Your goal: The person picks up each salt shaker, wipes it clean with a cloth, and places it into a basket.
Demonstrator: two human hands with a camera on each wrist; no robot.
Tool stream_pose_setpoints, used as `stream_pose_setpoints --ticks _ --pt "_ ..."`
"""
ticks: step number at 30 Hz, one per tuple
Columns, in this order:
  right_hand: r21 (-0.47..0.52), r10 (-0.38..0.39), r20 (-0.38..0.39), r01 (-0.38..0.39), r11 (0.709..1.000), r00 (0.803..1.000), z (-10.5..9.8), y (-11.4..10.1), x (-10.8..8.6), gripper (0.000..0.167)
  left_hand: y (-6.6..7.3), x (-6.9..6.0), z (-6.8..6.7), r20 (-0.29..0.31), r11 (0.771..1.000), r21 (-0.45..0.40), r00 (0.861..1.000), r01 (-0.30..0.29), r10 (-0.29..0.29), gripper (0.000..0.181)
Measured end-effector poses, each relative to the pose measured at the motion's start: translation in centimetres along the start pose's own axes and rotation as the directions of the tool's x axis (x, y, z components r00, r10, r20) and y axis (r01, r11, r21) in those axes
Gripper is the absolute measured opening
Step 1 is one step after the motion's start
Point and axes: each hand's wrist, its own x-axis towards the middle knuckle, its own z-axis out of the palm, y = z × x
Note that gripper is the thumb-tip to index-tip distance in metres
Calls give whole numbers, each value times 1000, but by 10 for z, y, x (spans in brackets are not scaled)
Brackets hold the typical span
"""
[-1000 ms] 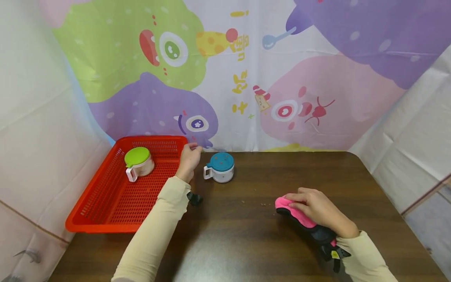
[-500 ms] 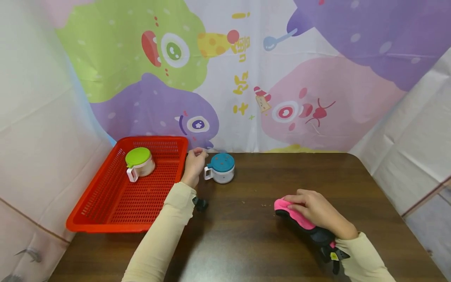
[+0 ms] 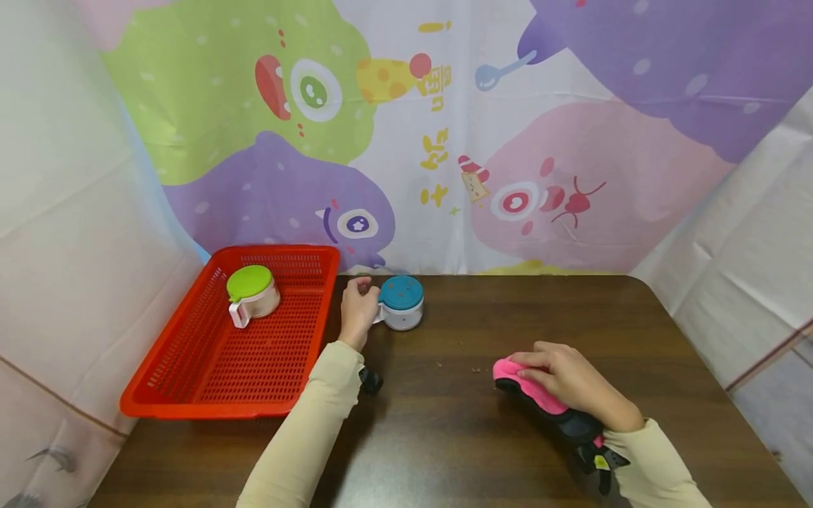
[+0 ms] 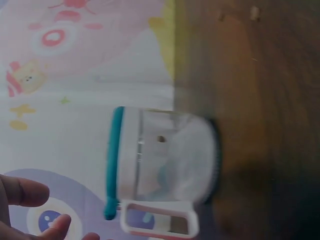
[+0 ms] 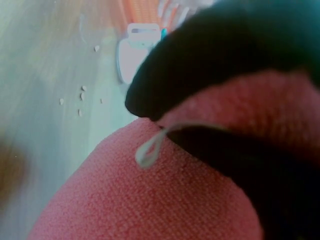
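A clear jar (image 3: 403,317) with a blue lid and a white handle (image 4: 160,220) stands on the table. My left hand (image 3: 358,309) is just left of it at the handle; in the left wrist view its fingers show apart from the jar, gripping nothing. Whether it touches the handle in the head view, I cannot tell. My right hand (image 3: 571,377) pinches a pink and black cloth item (image 3: 533,386) on the right side of the table. Its pink fabric (image 5: 150,190) fills much of the right wrist view.
A red basket (image 3: 142,409) at the left holds a jar with a green lid (image 3: 250,282). Several small crumbs (image 3: 476,370) lie on the table (image 3: 432,437) between the blue-lidded jar and the cloth item. A printed curtain (image 3: 438,240) hangs along the back edge.
My left hand has moved right and slightly down, from the basket's right rim to the blue-lidded jar's handle. The right hand and the cloth item have stayed almost in place.
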Motion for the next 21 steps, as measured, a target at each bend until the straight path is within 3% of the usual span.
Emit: stream_pose_setpoints --ticks 5,14,21 --pt "4 2 -1 -2 1000 1000 0 0 0 32 -12 1 4 -14 1000 26 1000 -2 2 41" --pt "4 -5 -5 5 1000 1000 1 0 0 31 -33 8 10 -27 1000 -9 999 24 -24 41" --pt "5 -10 -4 10 1000 1000 1 0 0 31 -44 9 14 17 998 -24 999 52 -52 42"
